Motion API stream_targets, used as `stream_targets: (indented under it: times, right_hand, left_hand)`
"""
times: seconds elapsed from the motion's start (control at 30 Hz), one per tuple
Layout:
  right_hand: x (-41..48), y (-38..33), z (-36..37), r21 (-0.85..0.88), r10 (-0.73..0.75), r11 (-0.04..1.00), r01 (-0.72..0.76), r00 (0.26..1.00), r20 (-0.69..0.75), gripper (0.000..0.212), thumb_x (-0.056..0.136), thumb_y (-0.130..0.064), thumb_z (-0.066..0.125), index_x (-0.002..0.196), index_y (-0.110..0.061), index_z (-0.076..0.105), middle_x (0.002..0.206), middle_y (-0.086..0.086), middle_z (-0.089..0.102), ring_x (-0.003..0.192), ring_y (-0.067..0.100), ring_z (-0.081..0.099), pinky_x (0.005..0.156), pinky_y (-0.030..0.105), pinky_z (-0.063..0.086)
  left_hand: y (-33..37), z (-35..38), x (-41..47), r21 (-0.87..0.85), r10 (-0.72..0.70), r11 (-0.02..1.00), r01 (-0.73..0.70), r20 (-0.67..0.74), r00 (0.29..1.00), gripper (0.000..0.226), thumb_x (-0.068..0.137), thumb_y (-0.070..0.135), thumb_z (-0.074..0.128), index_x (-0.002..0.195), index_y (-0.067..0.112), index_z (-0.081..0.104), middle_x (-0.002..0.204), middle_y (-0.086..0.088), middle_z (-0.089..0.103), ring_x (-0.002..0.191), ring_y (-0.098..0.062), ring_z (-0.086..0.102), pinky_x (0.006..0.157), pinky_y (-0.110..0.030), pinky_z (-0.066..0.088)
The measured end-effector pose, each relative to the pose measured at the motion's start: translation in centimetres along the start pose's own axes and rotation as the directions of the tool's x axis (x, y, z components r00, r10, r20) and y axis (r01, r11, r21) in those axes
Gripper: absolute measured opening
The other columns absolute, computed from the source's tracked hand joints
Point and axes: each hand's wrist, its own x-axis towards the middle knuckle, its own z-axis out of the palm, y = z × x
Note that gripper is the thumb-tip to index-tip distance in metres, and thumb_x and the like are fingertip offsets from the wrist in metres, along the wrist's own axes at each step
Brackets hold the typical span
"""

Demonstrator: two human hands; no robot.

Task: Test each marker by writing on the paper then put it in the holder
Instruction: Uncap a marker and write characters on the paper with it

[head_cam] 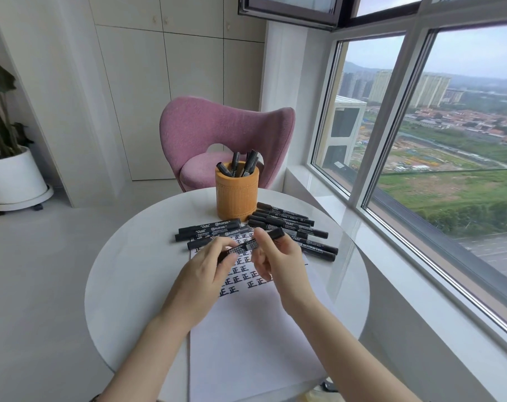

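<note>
Both hands hold one black marker (pixel 247 245) above the white paper (pixel 246 338). My left hand (pixel 208 271) grips its lower left end, and my right hand (pixel 275 256) pinches its upper right end. Rows of black written characters (pixel 240 274) cover the top of the paper. An orange holder (pixel 237 195) stands behind the paper with several markers upright in it. Three loose markers (pixel 208 227) lie at the paper's top left. Several more markers (pixel 292 227) are piled to the right of the holder.
Everything sits on a round white table (pixel 130 271). A pink chair (pixel 214 132) stands behind it. A window sill (pixel 391 271) and large windows run along the right. A potted plant (pixel 11 175) stands on the floor at far left.
</note>
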Motion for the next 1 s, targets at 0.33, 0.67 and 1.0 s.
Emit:
stream_targets:
  times: [0.33, 0.67, 1.0]
  right_hand:
    - [-1.0, -0.4, -0.6, -0.010, -0.042, 0.999, 0.043, 0.995, 0.087, 0.017, 0.099, -0.020, 0.049, 0.088, -0.008, 0.044, 0.062, 0.017, 0.040, 0.046, 0.013, 0.034, 0.044, 0.018, 0.028]
    - [-1.6, -0.9, -1.6, -0.025, -0.065, 0.997, 0.068, 0.991, 0.118, 0.018, 0.099, -0.019, 0.049, 0.086, -0.009, 0.043, 0.056, 0.008, 0.042, 0.047, 0.013, 0.035, 0.046, 0.017, 0.030]
    - [-1.5, -0.6, -2.3, 0.063, 0.078, 0.994, -0.091, 0.979, 0.191, 0.028, 0.085, -0.011, 0.069, 0.069, -0.014, 0.046, 0.049, -0.002, 0.034, 0.042, 0.012, 0.026, 0.041, 0.020, 0.020]
  left_hand:
    - [1.6, -1.0, -0.2, 0.124, -0.042, 0.992, 0.035, 0.058, 0.997, 0.040, 0.087, 0.067, 0.034, 0.094, 0.033, 0.054, 0.063, -0.010, 0.053, 0.062, -0.021, 0.047, 0.063, -0.031, 0.041]
    - [2.6, -0.7, -0.4, -0.324, -0.122, 0.929, 0.181, 0.193, 0.974, 0.021, 0.089, 0.044, 0.055, 0.086, 0.025, 0.064, 0.051, 0.011, 0.046, 0.046, -0.005, 0.035, 0.050, -0.018, 0.029]
    - [3.3, -0.3, -0.9, -0.244, -0.086, 0.960, 0.137, 0.209, 0.974, 0.045, 0.070, 0.073, 0.056, 0.102, 0.041, 0.059, 0.086, 0.011, 0.070, 0.085, -0.010, 0.063, 0.084, -0.037, 0.050]
